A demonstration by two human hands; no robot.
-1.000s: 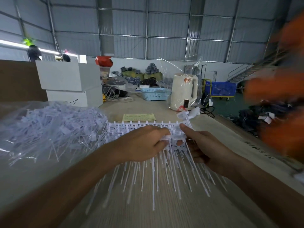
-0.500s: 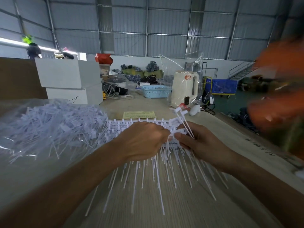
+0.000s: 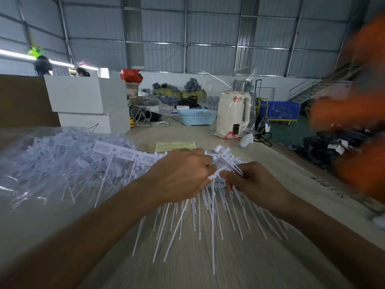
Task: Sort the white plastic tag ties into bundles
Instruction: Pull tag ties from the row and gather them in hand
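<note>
My left hand (image 3: 179, 176) grips the fanned tag ties (image 3: 200, 215) by their heads; my right hand (image 3: 252, 180) pinches a few. I should square the heads first.

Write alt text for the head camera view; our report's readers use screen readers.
A person's left hand and right hand grip a fanned bunch of white plastic tag ties over a wooden table. A loose pile of ties lies at left; a cream electric kettle and blue basket stand behind.
</note>
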